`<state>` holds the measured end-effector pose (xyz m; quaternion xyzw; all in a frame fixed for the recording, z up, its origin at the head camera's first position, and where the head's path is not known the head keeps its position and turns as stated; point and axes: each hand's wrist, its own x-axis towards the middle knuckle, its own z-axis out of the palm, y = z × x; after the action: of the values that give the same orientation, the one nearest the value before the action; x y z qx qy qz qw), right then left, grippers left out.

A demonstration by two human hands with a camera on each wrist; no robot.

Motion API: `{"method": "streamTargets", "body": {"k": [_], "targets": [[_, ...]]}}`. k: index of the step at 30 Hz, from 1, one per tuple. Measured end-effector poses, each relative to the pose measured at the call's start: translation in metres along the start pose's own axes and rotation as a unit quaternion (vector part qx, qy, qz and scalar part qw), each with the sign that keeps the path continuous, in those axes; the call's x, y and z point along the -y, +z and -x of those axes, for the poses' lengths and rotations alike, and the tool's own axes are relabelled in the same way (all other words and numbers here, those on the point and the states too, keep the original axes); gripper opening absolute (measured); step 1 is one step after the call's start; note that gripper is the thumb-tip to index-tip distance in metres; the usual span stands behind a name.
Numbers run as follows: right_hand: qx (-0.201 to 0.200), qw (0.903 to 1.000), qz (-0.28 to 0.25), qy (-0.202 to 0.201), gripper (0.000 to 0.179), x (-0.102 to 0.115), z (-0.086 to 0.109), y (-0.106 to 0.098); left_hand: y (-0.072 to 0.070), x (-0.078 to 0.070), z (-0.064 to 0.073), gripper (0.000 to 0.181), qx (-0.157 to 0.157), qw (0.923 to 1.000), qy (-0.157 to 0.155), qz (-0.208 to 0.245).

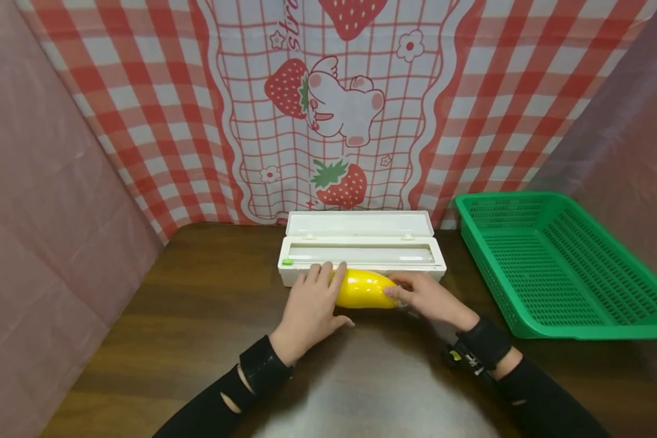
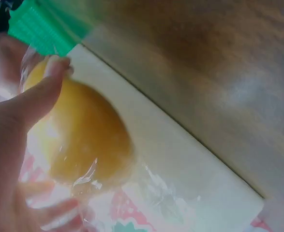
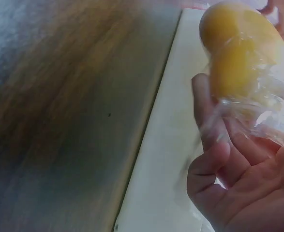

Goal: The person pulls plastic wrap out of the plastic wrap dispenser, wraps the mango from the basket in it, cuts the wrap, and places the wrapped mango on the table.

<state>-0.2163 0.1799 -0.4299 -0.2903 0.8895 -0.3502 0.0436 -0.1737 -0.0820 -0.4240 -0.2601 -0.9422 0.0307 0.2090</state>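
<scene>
Resting with fingers extended, my left grip (image 1: 313,307) touches the yellow fruit (image 1: 364,289), which sits between both grips, the white dispenser (image 1: 361,225) beyond it. My right grip (image 1: 429,296) pinches the fruit's end amid loose clear film (image 3: 270,118); right of that is the green basket (image 1: 597,331). I'd steady lightly left, smoothing folds without tearing.

In the head view we note even, moderate light; a pale sheen, flanked by soft shadows, crosses the near part of the table (image 1: 380,395), and small glints dot the yellow object (image 1: 364,289). We see the basket (image 1: 597,332) stretched toward the right edge. In both wrist views we find hazier, softer detail, with white glare on the plastic film (image 3: 272,118).
</scene>
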Motion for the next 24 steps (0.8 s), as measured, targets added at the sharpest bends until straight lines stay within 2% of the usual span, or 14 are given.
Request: {"method": "streamTargets", "body": {"k": [2, 4, 12, 15, 20, 24], "targets": [[0.002, 0.9999, -0.014, 0.009, 0.032, 0.001, -0.001, -0.002, -0.001, -0.003, -0.002, 0.107, -0.017, 0.9992, 0.036, -0.001], [0.001, 0.9996, -0.025, 0.013, 0.031, 0.001, -0.001, -0.002, 0.001, -0.004, -0.003, 0.105, -0.023, 0.998, 0.057, -0.01], [0.01, 0.9995, -0.031, -0.004, 0.029, 0.0, 0.0, -0.001, 0.01, -0.001, -0.012, 0.084, -0.067, 0.9934, 0.087, -0.035], [0.006, 0.9988, -0.047, 0.014, 0.03, 0.002, 0.002, -0.002, 0.011, 0.001, -0.012, 0.079, -0.077, 0.9916, 0.097, -0.036], [-0.038, 0.9953, -0.069, 0.057, 0.038, 0.009, 0.007, -0.001, 0.011, 0.003, -0.011, 0.081, -0.085, 0.9912, 0.099, -0.022], [-0.089, 0.9937, -0.025, 0.064, 0.043, 0.02, 0.008, 0.001, 0.012, 0.004, -0.011, 0.082, -0.085, 0.9922, 0.091, -0.013]]}}
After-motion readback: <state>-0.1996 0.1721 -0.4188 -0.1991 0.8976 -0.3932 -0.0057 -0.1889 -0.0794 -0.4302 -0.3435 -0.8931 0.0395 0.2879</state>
